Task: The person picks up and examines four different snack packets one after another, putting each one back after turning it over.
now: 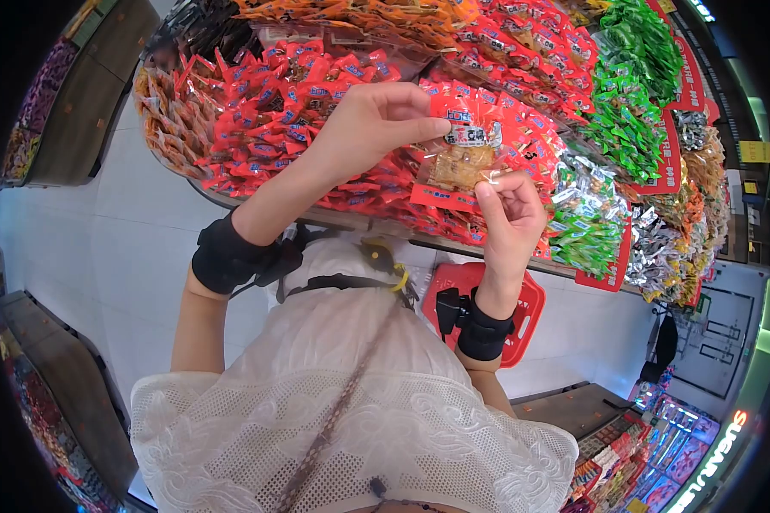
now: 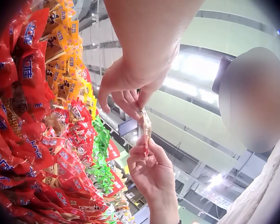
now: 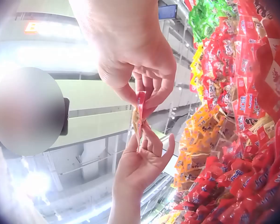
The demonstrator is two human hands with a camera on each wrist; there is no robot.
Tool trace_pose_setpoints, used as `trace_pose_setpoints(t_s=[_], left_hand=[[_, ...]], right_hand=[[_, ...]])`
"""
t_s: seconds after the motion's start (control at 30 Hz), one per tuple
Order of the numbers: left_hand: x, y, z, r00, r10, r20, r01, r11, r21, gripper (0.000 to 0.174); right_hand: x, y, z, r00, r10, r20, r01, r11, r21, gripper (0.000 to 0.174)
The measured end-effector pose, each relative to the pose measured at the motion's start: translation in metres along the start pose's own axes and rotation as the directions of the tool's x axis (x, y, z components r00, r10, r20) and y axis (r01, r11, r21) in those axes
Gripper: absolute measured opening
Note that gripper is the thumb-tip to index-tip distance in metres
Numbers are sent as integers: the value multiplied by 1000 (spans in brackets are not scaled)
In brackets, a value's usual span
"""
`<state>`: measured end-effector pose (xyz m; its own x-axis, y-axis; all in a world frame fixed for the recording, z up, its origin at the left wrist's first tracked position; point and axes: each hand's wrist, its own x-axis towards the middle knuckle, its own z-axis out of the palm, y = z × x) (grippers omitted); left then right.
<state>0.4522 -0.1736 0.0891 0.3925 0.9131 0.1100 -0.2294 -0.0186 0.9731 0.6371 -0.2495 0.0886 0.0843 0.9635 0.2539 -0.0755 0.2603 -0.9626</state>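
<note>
A small red snack packet (image 1: 462, 158) with a clear window, showing light brown food inside, is held up between both hands over the display. My left hand (image 1: 372, 128) pinches its upper left edge between thumb and fingers. Lower down, the right hand (image 1: 513, 214) grips the packet's bottom right corner. Seen edge-on, the packet (image 2: 146, 128) looks thin in the left wrist view, the left hand (image 2: 135, 84) above and the right hand (image 2: 154, 175) below. In the right wrist view the packet (image 3: 140, 109) spans the two hands.
Heaped red packets (image 1: 274, 111) fill the display beneath the hands. Orange packets (image 1: 359, 19) lie behind, green ones (image 1: 633, 111) to the right. A red plastic basket (image 1: 526, 321) stands below the display edge. Shelving (image 1: 68, 410) lines the left side.
</note>
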Motion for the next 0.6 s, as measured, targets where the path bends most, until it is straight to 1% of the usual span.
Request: trace_pose_setpoints(t_s=[0.1,0.2,0.4,0.6], left_hand=[[1,0,0,1000,0,14,0,1000,-1,9],[1,0,2,1000,-15,25,17,997,-80,9],[2,1,2,999,-15,46,20,993,-119,9],[2,4,2,999,-14,51,19,995,-101,9]], right_hand=[[0,1,-1,1000,-3,0,3,1000,5,8],[0,1,-1,1000,-10,-5,10,1000,10,9],[0,0,-2,1000,-7,-6,7,1000,22,9],[1,-1,-2,1000,-9,-2,9,1000,29,10]])
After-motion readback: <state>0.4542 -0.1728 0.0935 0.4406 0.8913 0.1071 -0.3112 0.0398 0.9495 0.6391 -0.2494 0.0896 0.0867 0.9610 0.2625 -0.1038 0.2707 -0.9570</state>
